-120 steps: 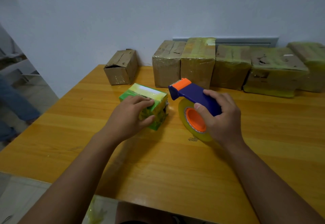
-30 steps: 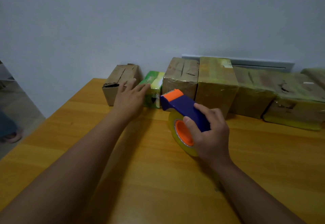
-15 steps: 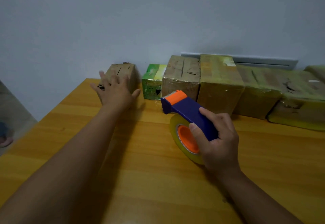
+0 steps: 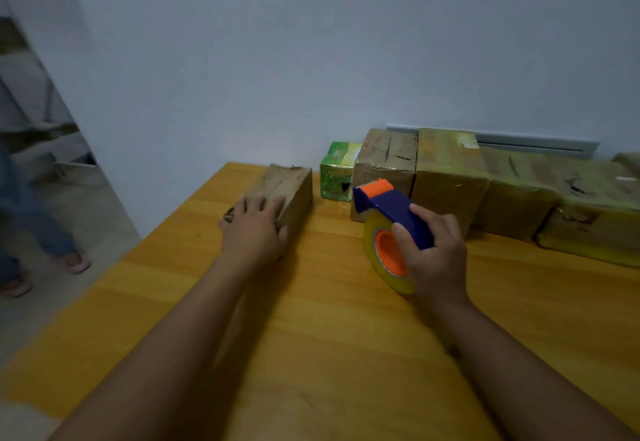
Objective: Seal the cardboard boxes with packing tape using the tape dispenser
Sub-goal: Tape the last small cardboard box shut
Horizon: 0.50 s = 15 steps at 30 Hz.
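My left hand (image 4: 254,233) grips the near end of a small bare cardboard box (image 4: 289,188) at the far left of the wooden table (image 4: 311,336). My right hand (image 4: 433,253) holds a blue tape dispenser (image 4: 391,203) with an orange tip and a roll of clear tape (image 4: 384,253), just above the table to the right of that box. A small green taped box (image 4: 337,176) stands against the wall between the cardboard box and the row of brown boxes.
A row of several tape-wrapped boxes (image 4: 450,174) lines the back wall to the right. The table's left edge drops to the floor, where a person's legs (image 4: 38,233) stand. A grey wall trunking (image 4: 536,143) runs behind the boxes.
My left hand left the green box by the wall, moved left and closed on the small cardboard box. The right hand kept the dispenser in about the same place.
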{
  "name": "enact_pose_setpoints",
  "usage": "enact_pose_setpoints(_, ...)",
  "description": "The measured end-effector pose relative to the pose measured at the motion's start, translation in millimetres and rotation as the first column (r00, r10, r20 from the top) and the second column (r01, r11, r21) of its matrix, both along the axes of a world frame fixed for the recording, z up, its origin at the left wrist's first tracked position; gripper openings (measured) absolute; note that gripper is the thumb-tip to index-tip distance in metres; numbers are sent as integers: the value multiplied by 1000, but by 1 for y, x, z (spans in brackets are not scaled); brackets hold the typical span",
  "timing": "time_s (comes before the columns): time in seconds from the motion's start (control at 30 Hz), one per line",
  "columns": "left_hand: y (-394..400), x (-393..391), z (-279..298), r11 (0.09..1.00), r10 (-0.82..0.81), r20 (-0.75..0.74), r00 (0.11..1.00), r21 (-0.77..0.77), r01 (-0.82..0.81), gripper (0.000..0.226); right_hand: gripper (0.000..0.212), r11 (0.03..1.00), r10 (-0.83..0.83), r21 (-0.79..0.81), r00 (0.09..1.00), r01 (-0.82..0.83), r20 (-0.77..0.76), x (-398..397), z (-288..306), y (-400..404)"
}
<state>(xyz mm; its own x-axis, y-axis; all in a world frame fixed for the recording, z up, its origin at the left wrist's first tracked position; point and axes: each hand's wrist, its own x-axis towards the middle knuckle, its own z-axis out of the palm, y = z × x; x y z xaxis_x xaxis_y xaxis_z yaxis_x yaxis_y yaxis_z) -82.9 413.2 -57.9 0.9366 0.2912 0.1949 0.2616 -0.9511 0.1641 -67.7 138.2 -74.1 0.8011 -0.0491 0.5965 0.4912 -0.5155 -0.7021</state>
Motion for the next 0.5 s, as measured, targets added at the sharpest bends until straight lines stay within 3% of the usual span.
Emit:
enact_pose_setpoints(0.27, -14, -108, 20, 952, -301, -127, 945, -94, 291, 55, 46, 973, 38, 229, 995, -16, -91, -51, 15, -29)
enact_pose_setpoints(0.5, -76, -123, 34, 836, -510, -125, 851, -304, 457, 41, 43, 887, 340, 355, 938, -295, -71, -107, 57, -112)
